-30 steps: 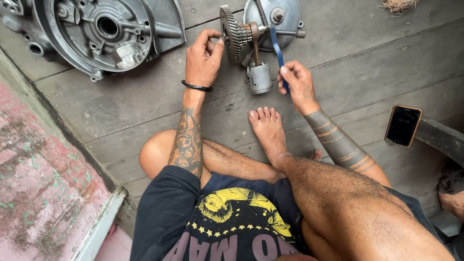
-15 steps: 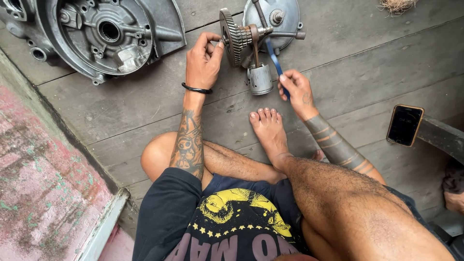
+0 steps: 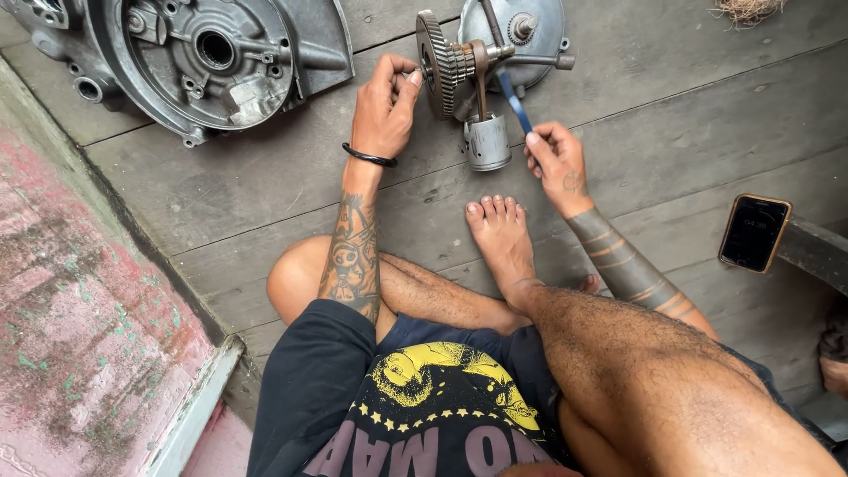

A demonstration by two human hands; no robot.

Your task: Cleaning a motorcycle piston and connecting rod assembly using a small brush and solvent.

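I sit on a grey plank floor with a crankshaft assembly in front of me: a large toothed gear, a shaft and a silver piston hanging from its rod. My left hand grips the edge of the toothed gear. My right hand holds a blue-handled tool whose tip reaches up to the shaft beside the rod. My bare foot rests just below the piston.
A large grey engine case half lies at the upper left. A round metal cover sits behind the crankshaft. A phone lies on the floor at the right, next to a dark beam. A reddish concrete ledge runs along the left.
The view has shifted slightly. My right hand has moved a little down the tool handle; my left hand stays on the gear.
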